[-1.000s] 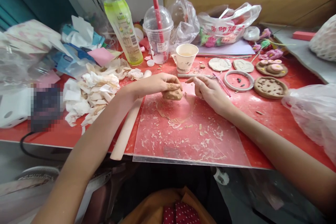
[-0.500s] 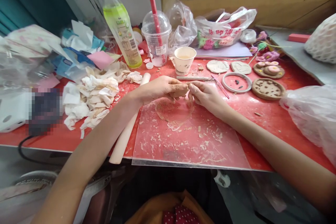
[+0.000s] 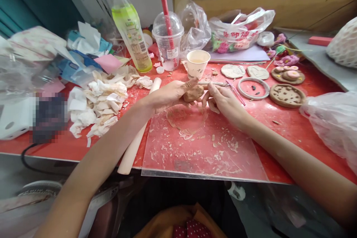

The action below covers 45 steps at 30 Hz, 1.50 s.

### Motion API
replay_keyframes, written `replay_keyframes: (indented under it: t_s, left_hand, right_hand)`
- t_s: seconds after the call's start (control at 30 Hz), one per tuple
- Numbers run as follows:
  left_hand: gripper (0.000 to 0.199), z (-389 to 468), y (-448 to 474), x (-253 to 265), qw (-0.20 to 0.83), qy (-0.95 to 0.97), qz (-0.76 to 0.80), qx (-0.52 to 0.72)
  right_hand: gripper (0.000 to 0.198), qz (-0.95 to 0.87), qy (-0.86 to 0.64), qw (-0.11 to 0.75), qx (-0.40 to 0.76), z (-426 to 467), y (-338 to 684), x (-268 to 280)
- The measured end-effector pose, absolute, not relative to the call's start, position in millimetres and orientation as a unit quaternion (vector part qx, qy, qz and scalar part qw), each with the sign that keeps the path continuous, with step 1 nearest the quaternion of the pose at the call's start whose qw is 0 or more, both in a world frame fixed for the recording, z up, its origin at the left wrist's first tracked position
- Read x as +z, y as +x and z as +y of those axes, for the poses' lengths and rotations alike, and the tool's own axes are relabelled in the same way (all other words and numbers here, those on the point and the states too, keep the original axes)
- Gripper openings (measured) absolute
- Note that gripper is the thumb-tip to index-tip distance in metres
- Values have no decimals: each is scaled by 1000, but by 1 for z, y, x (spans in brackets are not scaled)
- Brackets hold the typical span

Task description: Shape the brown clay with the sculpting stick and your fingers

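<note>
A lump of brown clay (image 3: 193,93) rests in my left hand (image 3: 174,95), the thumb on top and the fingers around its lower side. Just right of the lump, my right hand (image 3: 221,100) has its fingers loosely curled and apart, with nothing I can make out in them. Both hands are over the far part of a clear board (image 3: 195,156) strewn with clay crumbs and smears. A wooden rolling pin (image 3: 135,143) lies along the board's left side. Behind my hands is a thin tool (image 3: 213,83), partly covered.
A paper cup (image 3: 198,63), a domed plastic cup (image 3: 168,41) and a green drink bottle (image 3: 132,35) stand behind. Crumpled tissues (image 3: 103,100) lie left. To the right are a white ring (image 3: 253,97), flat clay pieces (image 3: 288,95) and a plastic bag (image 3: 331,119).
My right hand has drawn slightly right, off the clay, its fingers loosening. My left hand has turned, and more of the lump now shows.
</note>
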<state>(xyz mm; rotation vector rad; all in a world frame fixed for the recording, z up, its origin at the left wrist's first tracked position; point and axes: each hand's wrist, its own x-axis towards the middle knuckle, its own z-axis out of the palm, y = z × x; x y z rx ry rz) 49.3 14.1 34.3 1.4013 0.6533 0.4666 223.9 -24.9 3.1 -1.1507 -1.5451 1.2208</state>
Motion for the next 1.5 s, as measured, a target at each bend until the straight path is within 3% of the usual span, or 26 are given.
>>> replay_keyframes:
  t_s: [0.13,0.3,0.5,0.73,0.87,1.27,1.37,1.5]
  left_hand:
    - [29,13,51,33,706,607,304,201]
    - [37,16,50,25,713,595,299,219]
    - [27,21,52,34,685,487,386,381]
    - [21,35,44,27,626,457,407,484]
    - [20,34,46,26,598,487,396,499]
    - [27,35,46,21,564,519,420,486]
    - [29,35,46,21,542,537,421,490]
    - [28,35,46,19,529,541,439,485]
  right_hand:
    - [44,-607,-467,422,486,-24,225,3]
    - [51,-595,-468,445,478,-21,228,0]
    - [50,-631,-473,469,398,-14,235,-7]
    - [58,-759,-505,312,268,-11,243,-16]
    - [59,-797,-483,285,224,-11,243,-16]
    - [52,-778,-416,361,302,-21,244,-5]
    - [48,-819,-374,313,304,-32,235,0]
    - [46,-923,-249,200,215,-42,223,-2]
